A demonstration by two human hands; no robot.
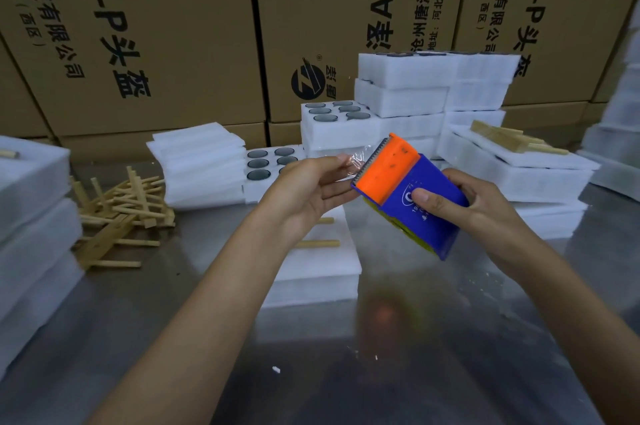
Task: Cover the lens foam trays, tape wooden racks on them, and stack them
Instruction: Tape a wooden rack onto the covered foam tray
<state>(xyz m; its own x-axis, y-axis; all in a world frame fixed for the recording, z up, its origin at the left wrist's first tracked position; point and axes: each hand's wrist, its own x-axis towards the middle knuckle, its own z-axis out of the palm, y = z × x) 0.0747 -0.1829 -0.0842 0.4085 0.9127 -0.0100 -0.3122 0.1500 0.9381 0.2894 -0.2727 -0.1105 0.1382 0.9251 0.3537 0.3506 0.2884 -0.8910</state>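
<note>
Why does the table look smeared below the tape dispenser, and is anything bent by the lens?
Head view: the shiny metal table mirrors the tape dispenser as a soft orange blur; wide-angle lens bows the cardboard boxes at the edges; hands sharp, clear tape glints faintly.

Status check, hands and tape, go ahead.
Right hand grips tape dispenser. Left hand pinches tape end. Covered tray with wooden rack below.
</note>
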